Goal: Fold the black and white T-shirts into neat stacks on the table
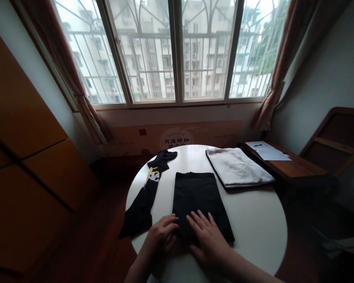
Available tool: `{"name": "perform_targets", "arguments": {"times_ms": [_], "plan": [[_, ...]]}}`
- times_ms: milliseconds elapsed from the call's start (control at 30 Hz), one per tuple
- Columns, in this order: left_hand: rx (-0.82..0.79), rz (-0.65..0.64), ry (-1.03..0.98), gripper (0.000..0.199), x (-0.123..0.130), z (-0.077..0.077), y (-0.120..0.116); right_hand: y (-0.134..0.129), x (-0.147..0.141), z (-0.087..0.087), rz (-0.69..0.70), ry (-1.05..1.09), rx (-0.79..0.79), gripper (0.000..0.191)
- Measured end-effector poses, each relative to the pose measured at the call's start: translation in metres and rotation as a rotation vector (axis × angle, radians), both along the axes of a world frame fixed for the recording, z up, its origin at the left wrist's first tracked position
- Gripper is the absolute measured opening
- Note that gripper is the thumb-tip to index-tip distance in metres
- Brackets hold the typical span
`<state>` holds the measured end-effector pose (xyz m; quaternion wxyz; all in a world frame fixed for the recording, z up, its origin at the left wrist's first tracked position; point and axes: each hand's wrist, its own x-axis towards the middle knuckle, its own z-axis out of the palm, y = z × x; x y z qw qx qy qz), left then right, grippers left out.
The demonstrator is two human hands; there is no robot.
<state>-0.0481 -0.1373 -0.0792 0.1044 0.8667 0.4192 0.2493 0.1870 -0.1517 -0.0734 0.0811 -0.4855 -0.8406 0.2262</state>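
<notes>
A black folded garment [196,196] lies flat as a neat rectangle on the white round table [253,220]. My right hand [206,236] rests palm down on its near part, fingers spread, holding nothing. At the near left corner of the same garment is my left hand [163,232], its fingers loosely bent and apart, the fingertips touching the cloth's edge. The underside of that hand is hidden. To the left, a rumpled black garment [143,200] with a yellow and white print hangs partly over the table's edge.
A folded white cloth [238,167] lies over a dark one at the table's back right. Beyond it, a wooden side table [301,165] bears papers [268,151]. A barred window [177,51] with curtains [88,114] is ahead; wooden cabinets [47,165] stand left.
</notes>
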Motion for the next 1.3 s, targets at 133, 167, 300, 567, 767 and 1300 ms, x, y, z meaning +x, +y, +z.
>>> {"name": "perform_targets", "arguments": {"times_ms": [133, 167, 300, 567, 767, 1300], "plan": [[-0.031, 0.019, -0.202, 0.027, 0.001, 0.003, 0.003, 0.012, 0.003, -0.003, -0.043, -0.054, 0.096, 0.096], [-0.050, 0.027, -0.248, 0.026, 0.001, 0.004, 0.005, 0.014, 0.008, -0.001, -0.075, -0.083, 0.120, 0.098], [-0.133, 0.011, -0.422, 0.022, -0.004, 0.004, 0.011, 0.012, 0.044, 0.001, -0.194, -0.126, 0.186, 0.095], [-0.205, -0.053, -0.396, 0.065, -0.016, 0.003, 0.006, -0.004, 0.095, -0.019, -0.283, 0.312, 0.125, 0.058], [-0.130, -0.007, -0.435, 0.036, -0.005, 0.002, 0.028, -0.002, 0.095, -0.011, -0.309, 0.759, 0.014, 0.026], [-0.304, -0.075, -0.807, 0.037, 0.110, 0.168, 0.074, 0.048, 0.197, 0.154, -0.466, 0.938, 0.309, 0.034]]}}
